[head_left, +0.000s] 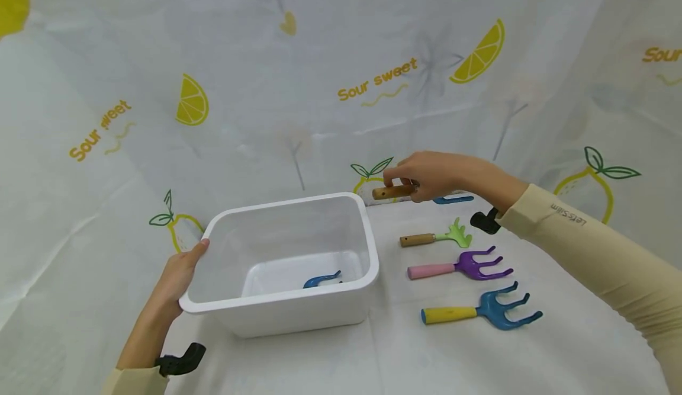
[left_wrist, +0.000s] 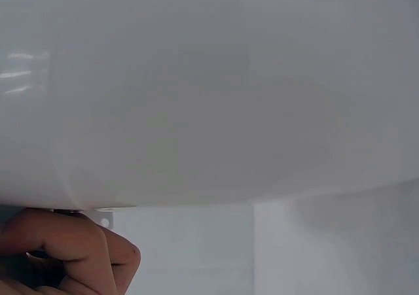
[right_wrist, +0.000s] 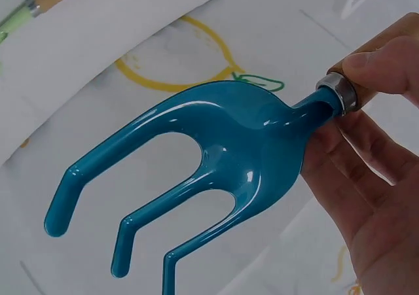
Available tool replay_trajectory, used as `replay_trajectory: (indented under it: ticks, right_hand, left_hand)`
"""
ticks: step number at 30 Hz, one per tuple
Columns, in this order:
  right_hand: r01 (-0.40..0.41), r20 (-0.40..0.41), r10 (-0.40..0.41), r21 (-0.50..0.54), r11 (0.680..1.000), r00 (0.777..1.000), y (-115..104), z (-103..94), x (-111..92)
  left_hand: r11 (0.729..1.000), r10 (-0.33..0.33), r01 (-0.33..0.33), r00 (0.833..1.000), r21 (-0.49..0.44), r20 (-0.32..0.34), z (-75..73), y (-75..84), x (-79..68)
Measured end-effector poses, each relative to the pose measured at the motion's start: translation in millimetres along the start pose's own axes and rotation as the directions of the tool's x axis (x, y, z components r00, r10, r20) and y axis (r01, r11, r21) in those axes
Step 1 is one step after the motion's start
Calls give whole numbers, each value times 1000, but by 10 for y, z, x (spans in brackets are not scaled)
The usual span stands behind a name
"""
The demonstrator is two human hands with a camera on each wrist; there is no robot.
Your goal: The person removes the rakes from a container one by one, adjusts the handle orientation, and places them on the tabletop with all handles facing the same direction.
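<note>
My left hand [head_left: 178, 273] grips the left rim of a white plastic tub [head_left: 298, 319], thumb on top of the rim. In the left wrist view its curled fingers [left_wrist: 78, 246] show beside the tub's wall. To the right of the tub, my right hand [head_left: 434, 174] holds a blue three-pronged hand fork [right_wrist: 255, 135] by its wooden handle [head_left: 393, 192], raised above the surface. The right wrist view shows thumb and fingers around the handle near the metal collar, prongs pointing away from the hand. Inside the tub lies another blue tool [head_left: 321, 279], partly hidden by the front wall.
Right of the tub lie a light green hand rake [head_left: 459, 234] with a wooden handle, a purple fork [head_left: 471, 265] with a pink handle, and a blue fork [head_left: 495, 309] with a yellow handle. A lemon-printed white sheet [head_left: 298, 146] rises behind.
</note>
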State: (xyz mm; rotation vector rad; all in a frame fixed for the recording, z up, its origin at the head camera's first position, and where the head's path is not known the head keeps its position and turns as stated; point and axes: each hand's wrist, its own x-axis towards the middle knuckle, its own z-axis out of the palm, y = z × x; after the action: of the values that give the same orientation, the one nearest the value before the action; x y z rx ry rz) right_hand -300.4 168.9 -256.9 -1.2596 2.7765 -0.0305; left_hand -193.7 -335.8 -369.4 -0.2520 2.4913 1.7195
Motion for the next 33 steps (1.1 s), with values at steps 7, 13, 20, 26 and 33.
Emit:
replay_trajectory:
  ticks: [7,13,20,26,33]
  right_hand:
    - [-53,-2,53,-51,997,999,227,135,-245]
    - [-73,4,73,-30,997,997,428,265,-434]
    - [-149,17,149,5,989,989,726,457,-630]
    - [-194,29,193,32,981,981,948,624,-764]
    - [-249,23,248,22,968,968,1154,799,-896]
  left_hand:
    - [1000,4,-4,1000,15,0,2,-21,14]
    - [1000,-1,1,1000,19,-6,1,-28,14]
    - [1000,8,-8,1000,24,-8,3,-25,-8]
    - [1000,1,-1,1000,23,-9,1,-52,9]
    - [1000,8,-8,1000,13,-6,12,-59,4]
